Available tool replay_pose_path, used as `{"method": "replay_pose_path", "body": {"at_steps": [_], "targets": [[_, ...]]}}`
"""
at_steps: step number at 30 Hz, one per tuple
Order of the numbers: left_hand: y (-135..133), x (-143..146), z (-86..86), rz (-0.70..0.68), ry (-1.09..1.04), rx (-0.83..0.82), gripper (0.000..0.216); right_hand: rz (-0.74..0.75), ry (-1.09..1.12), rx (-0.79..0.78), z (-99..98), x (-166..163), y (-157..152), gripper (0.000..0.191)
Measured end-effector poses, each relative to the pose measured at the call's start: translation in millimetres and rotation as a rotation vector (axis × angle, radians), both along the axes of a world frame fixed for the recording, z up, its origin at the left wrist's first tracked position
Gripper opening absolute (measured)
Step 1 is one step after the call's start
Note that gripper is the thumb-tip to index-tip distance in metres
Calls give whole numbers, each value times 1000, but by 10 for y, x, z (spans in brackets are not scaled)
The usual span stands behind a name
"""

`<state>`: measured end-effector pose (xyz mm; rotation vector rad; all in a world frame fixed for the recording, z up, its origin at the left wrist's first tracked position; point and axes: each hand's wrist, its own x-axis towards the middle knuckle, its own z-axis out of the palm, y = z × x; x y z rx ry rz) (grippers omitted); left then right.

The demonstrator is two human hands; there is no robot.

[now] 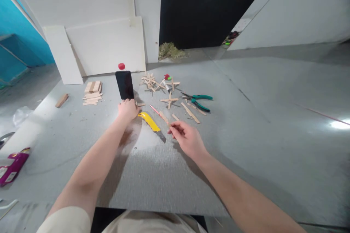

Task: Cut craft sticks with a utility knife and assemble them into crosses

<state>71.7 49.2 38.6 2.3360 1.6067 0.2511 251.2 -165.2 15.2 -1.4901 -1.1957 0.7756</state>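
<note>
My left hand (128,109) is closed around the bottom edge of a black phone (124,85) that stands upright on the grey board (82,142). My right hand (187,138) hovers just above the board with fingers loosely spread and nothing in them, beside a yellow utility knife (151,124) and a short wooden stick (164,118). Past them lie loose craft sticks (190,112), a stick cross (169,99) and a cluster of glued stick shapes (150,82).
Green-handled pliers (199,101) lie right of the sticks. A stack of craft sticks (93,92) and a wood block (62,100) sit at the left. A red-capped bottle (121,66) stands behind the phone. A purple packet (12,167) lies at the left edge. White panels (106,45) lean against the wall.
</note>
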Motion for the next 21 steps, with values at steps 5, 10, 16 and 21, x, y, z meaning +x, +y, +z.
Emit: {"method": "replay_pose_path", "body": {"at_steps": [5, 10, 16, 21], "targets": [[95, -57, -78, -31, 23, -68, 37, 30, -4, 5, 3, 6, -23, 29], [170, -192, -104, -81, -88, -132, 36, 47, -5, 1, -21, 14, -30, 28], [-43, -385, 11, -161, -317, -48, 36, 48, 37, 10, -20, 18, -24, 28], [-584, -480, 38, -272, -494, 124, 32, 104, 133, 28, 82, -75, -80, 26]]}}
